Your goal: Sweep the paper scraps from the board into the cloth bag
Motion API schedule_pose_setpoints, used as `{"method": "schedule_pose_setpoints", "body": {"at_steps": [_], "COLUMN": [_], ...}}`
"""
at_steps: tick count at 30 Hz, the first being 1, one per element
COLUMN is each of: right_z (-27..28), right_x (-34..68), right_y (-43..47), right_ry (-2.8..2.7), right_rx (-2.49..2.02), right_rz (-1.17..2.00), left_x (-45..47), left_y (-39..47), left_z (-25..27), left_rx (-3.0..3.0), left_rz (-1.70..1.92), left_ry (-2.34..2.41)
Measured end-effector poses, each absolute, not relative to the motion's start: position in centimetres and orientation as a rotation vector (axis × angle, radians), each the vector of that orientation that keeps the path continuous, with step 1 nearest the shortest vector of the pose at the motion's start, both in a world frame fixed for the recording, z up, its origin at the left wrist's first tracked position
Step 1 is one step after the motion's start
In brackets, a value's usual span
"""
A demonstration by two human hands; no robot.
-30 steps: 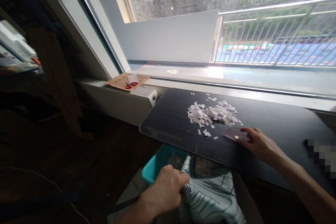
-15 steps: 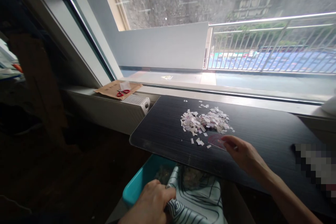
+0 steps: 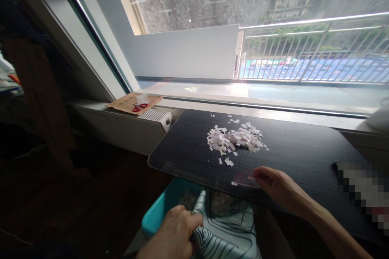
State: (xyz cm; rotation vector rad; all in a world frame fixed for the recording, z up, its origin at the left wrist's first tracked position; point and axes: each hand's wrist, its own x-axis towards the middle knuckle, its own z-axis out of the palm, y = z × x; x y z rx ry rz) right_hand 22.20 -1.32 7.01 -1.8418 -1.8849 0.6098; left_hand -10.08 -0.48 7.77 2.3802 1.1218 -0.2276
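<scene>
My right hand [image 3: 275, 184] pinches a thin, clear pinkish plastic piece [image 3: 246, 179] low over the near edge of the black table [image 3: 304, 145]. A small white paper scrap [image 3: 234, 183] lies at that piece's left end, near the edge. Farther back on the tabletop is a loose heap of white paper scraps [image 3: 247, 135]. Below the edge, my left hand [image 3: 174, 228] is closed on the gathered rim of a pale green patterned cloth bag [image 3: 225, 230]. Scraps show inside the bag's open mouth. The bag stands against a turquoise bin [image 3: 154, 214].
On the sill at left, red-handled scissors [image 3: 140, 107] lie on a brown paper envelope [image 3: 121, 104], beside a white radiator [image 3: 154, 117]. A blurred-out dark object [image 3: 361, 190] rests at the table's right side. A large window with a railing [image 3: 319, 54] outside stands behind.
My right hand has drawn the clear plastic piece toward the table's near edge, bringing a paper scrap along. My left hand keeps its hold on the bag. The view has shifted slightly.
</scene>
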Motion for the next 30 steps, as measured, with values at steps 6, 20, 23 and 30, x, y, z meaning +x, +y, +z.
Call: {"method": "schedule_pose_setpoints", "body": {"at_steps": [6,20,23,30], "right_z": [6.8,7.4,7.6,8.3], "right_x": [21.3,20.5,20.7,20.0], "right_y": [0.0,1.8,1.6,1.2], "right_ry": [-1.832,-1.798,-1.816,-1.870], "right_rx": [-1.805,-1.880,-1.888,-1.842], "right_rz": [0.544,0.477,0.502,0.474], "left_x": [-9.7,-9.9,-9.8,-9.7], "left_y": [-0.5,-0.8,-0.7,-0.8], "left_z": [8.5,8.1,8.3,8.8], "left_rx": [2.377,2.364,2.362,2.351], "left_rz": [-0.240,-0.247,-0.244,-0.226], "left_ry": [1.128,1.151,1.145,1.151]}}
